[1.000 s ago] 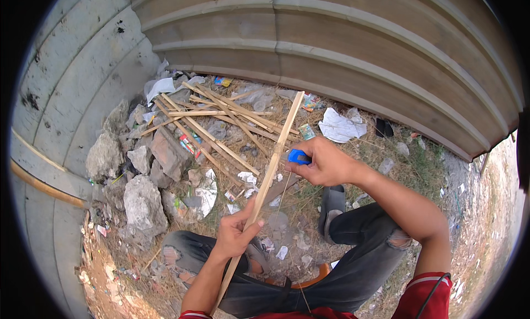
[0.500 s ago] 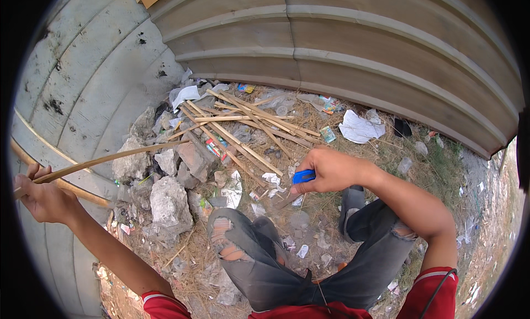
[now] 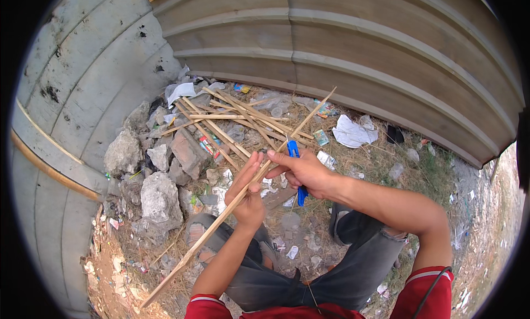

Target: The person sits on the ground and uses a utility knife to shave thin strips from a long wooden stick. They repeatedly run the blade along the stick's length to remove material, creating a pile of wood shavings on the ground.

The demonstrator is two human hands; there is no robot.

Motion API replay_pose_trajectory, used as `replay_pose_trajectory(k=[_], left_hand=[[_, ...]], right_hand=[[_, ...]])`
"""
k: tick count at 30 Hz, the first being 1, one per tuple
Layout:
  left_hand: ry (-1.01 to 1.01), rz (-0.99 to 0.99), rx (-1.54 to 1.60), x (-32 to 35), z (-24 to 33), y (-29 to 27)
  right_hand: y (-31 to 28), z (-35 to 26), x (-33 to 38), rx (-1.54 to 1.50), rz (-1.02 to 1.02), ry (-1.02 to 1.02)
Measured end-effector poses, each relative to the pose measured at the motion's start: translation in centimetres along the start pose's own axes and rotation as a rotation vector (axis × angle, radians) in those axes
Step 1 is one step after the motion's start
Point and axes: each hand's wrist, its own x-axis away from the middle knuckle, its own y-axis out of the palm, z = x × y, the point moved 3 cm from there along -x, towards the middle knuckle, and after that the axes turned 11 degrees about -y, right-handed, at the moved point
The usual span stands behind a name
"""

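Note:
A long bamboo strip [image 3: 190, 251] slants across in front of me, from the lower left up toward the metal wall. My left hand [image 3: 247, 200] holds it near its middle, with the strip running across the fingers. Close beside it, my right hand [image 3: 312, 172] grips a blue utility knife [image 3: 302, 194]. The knife's upper end sticks out above the fist by the strip, and my right fingertips reach the strip too. Whether the blade touches the wood cannot be made out. Beyond my hands lies a loose pile of similar strips [image 3: 218, 132] on the ground.
Broken concrete chunks [image 3: 160, 200] and a reddish stone [image 3: 189, 153] lie to the left. A brown corrugated metal wall [image 3: 353, 48] closes off the far side, a grey panel wall [image 3: 72, 114] the left. Paper scraps [image 3: 353, 132] litter the dry grass. My legs [image 3: 265, 275] are bent below.
My left hand has come in from the far left with the strip, which now slants steeply. My right hand has turned the blue knife more upright, and both hands are now together at the strip.

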Motion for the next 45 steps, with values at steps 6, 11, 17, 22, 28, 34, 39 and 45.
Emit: replay_pose_trajectory(k=[6,11,17,22,28,34,39,45], left_hand=[[-0.424,-0.299,-0.088,0.9,-1.1,-1.4],[-1.235,-0.708,0.795,5.1,-1.6,-4.5],[-1.215,-0.888,0.774,7.3,-1.2,-4.8],[-1.217,-0.602,0.393,8.7,-1.2,-3.0],[-1.294,-0.397,0.512,9.4,-1.4,-2.9],[-1.353,-0.318,0.718,9.0,-2.3,-2.9],[-1.368,-0.372,0.833,9.0,-2.4,-2.2],[-1.37,-0.386,0.655,8.1,-1.5,-1.3]], right_hand=[[-2.6,0.5,-1.8,-0.058,0.162,-0.111],[-6.4,-1.0,-3.9,0.285,0.171,-0.145],[-11.1,1.1,-6.4,0.664,0.225,-0.167],[-12.0,2.8,-7.4,0.695,0.183,-0.142],[-7.5,1.2,-4.4,1.092,-0.057,-0.163],[-3.0,0.8,0.0,1.139,-0.303,-0.227],[-1.8,3.3,0.5,0.76,-0.239,0.093],[-2.4,6.8,-0.8,0.357,-0.18,0.29]])
